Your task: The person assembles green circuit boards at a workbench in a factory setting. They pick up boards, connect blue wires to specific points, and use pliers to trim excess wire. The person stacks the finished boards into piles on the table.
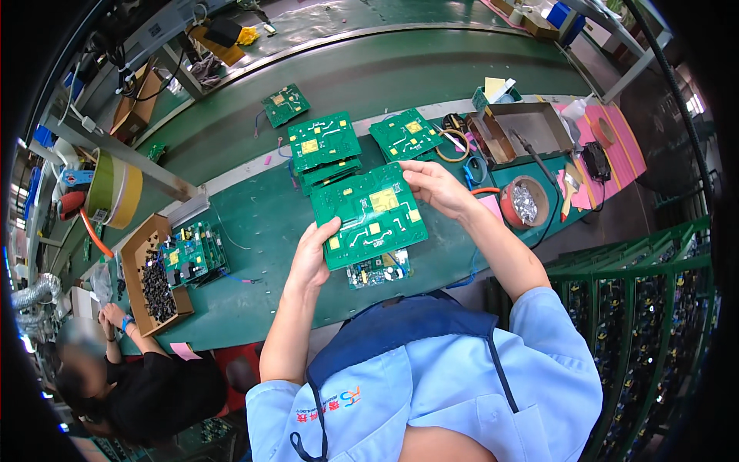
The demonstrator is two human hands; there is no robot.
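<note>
Blue shirt [469, 377] nearest, the left grip [312, 256] and right grip [439, 187] pinch 1 green board [356, 219].

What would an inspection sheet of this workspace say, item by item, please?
Surface: green worktop, partly covered.
Job's things: green circuit board, held; stacked boards beyond it.
Clutter: box of dark parts, left; bowl of silvery pieces, right.
Grip: left hand on the board's left side, right hand at its upper right corner.
Cables: black cable beside the bowl; blue cable by the worktop's near edge.
Surroundings: co-worker at left, green rack at right.
</note>
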